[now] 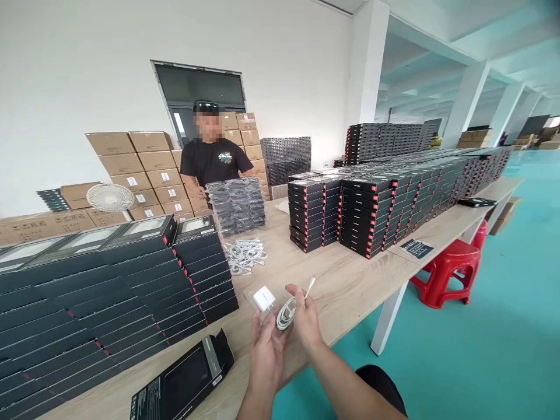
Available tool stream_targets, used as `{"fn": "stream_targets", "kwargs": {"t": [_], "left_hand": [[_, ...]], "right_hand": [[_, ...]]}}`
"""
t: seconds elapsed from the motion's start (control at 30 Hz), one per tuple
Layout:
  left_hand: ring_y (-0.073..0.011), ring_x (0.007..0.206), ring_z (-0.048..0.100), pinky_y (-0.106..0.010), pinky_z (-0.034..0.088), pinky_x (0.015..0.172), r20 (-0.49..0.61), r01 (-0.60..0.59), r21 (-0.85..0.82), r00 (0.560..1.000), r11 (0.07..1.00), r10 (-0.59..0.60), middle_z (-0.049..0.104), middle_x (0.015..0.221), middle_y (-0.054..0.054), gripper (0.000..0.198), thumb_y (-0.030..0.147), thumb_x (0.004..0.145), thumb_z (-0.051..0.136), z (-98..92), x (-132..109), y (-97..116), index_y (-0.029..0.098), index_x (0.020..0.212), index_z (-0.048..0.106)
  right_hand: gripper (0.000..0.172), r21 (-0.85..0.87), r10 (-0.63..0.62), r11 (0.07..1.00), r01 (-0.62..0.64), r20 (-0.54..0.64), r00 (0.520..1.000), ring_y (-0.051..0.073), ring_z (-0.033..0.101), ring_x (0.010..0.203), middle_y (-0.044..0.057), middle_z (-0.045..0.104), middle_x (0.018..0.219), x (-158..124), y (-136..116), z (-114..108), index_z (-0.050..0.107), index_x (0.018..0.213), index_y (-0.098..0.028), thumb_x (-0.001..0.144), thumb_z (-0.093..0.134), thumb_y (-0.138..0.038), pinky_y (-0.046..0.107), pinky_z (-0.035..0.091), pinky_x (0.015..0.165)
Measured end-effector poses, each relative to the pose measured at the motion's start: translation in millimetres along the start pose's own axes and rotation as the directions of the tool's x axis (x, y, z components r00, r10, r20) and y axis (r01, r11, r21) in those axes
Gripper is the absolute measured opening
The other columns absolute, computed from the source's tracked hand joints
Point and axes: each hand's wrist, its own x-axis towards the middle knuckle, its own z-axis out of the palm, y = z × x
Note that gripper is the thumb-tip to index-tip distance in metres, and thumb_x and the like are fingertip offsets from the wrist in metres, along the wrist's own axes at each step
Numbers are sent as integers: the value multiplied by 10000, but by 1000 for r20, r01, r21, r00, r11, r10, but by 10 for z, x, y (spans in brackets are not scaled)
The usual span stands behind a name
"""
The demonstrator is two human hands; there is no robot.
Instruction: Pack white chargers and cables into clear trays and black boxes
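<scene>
Near the table's front edge, my left hand (266, 344) is closed on a clear plastic bag that holds a white charger (264, 298). Just right of it, my right hand (306, 315) grips a coiled white cable (285, 314), whose plug end sticks up past the fingers. The two hands are close together, with the coil between them. A black box (184, 379) with an open end flap lies on the table (280, 256), left of my hands. Beyond them is a pile of white cables (245, 255).
Stacked black boxes stand at the left (109, 291) and right (359, 216). Across the table a person (216, 160) in a black shirt is beside bagged dark items (238, 207). A white fan (110, 198), cartons (151, 175) and a red stool (455, 268) are also in view.
</scene>
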Motion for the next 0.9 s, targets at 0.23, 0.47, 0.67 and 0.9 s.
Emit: {"fn": "stream_targets", "kwargs": {"t": [0.23, 0.47, 0.67, 0.9], "left_hand": [[-253, 1039, 709, -328, 575, 827, -10, -176, 186, 983, 967, 181, 748, 1119, -79, 616, 339, 678, 854, -111, 9, 148, 255, 1220, 574], [-262, 1025, 711, -340, 579, 810, 74, -170, 258, 985, 951, 156, 753, 1120, -76, 707, 355, 679, 853, -71, -73, 399, 263, 1300, 529], [-254, 997, 719, -336, 572, 830, 79, -245, 316, 970, 917, 232, 764, 1079, -63, 705, 354, 680, 853, -54, -70, 359, 259, 1306, 544], [-260, 992, 712, -354, 563, 842, 35, -243, 346, 969, 906, 246, 770, 1051, -70, 658, 368, 683, 835, -41, -149, 399, 234, 1269, 567]], "right_hand": [[599, 53, -36, 998, 21, 305, 952, 279, 441, 1379, 102, 552, 1455, -193, 93, -52, 581, 1382, -199, 868, 554, -504, 434, 319, 1151], [516, 256, 121, 905, -341, 613, 781, 246, 656, 1020, 89, 729, 1109, -24, -160, -392, 692, 1163, -196, 761, 708, -519, 304, 512, 713], [500, 223, 99, 941, -255, 540, 836, 176, 653, 815, 17, 727, 886, -135, -322, -318, 663, 1040, -213, 668, 815, -510, 279, 469, 702], [519, 266, 306, 820, -507, 545, 781, 155, 645, 782, 8, 698, 882, -232, -460, -271, 647, 986, -202, 553, 870, -379, 257, 469, 661]]}}
